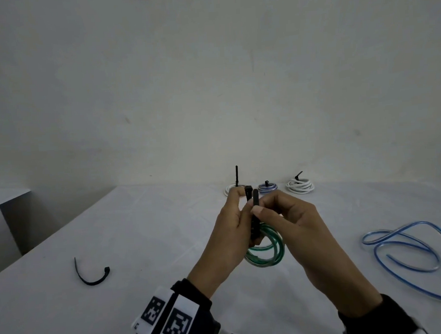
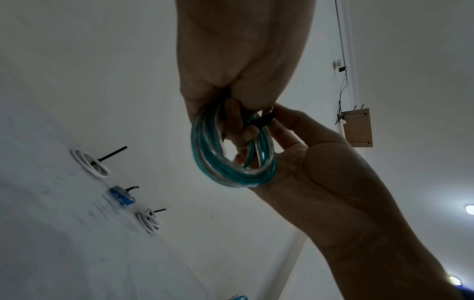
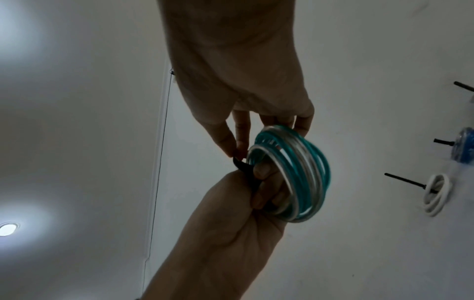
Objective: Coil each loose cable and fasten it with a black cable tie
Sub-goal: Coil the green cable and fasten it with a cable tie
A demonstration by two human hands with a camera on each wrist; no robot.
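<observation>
Both hands point(image 1: 264, 223) in pinching grip on glossy green coil's point(image 1: 268, 248) stiff black tie point(image 1: 252, 213).

No readable words or numbers anywhere, only two black-and-white square code markers point(image 1: 166, 320) (pattern tags, no lettering) on the left wrist band

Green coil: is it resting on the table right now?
Apart. The left wrist view shows the green coil hanging from the left hand, with the table well behind it.
</observation>
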